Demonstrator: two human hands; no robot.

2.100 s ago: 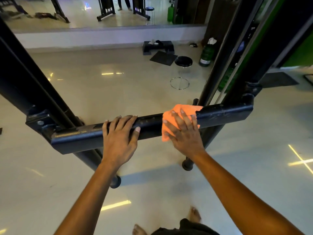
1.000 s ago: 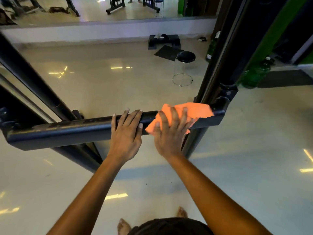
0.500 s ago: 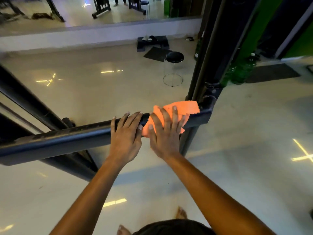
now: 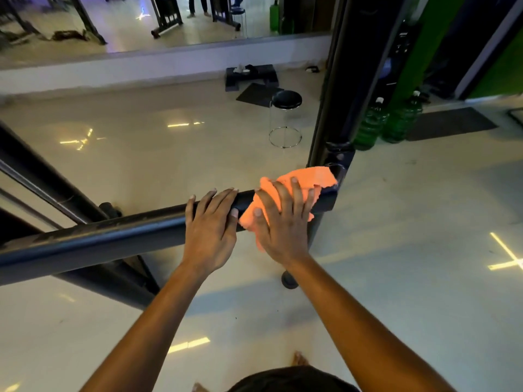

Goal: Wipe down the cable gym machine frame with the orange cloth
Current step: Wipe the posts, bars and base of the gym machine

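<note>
The black horizontal bar (image 4: 113,233) of the cable machine frame runs from lower left to a joint with the black upright post (image 4: 339,94). The orange cloth (image 4: 314,179) is draped over the bar's right end, its far edge reaching that joint. My right hand (image 4: 280,222) presses flat on the cloth with fingers spread and straight. My left hand (image 4: 210,224) rests on the bare bar just left of the cloth, fingers lying over the top and the thumb beside the cloth's edge.
A second black frame beam (image 4: 42,176) slants down at the left. Behind the bar stand a black round stool (image 4: 285,99), a dark step platform (image 4: 250,73) and two green bottles (image 4: 370,125) beside the upright. A dark mat (image 4: 450,123) lies at right. The floor is glossy tile.
Both hands have shifted right along the bar. The cloth, which was a stretch short of the upright, now reaches the joint, and the left hand sits right next to it.
</note>
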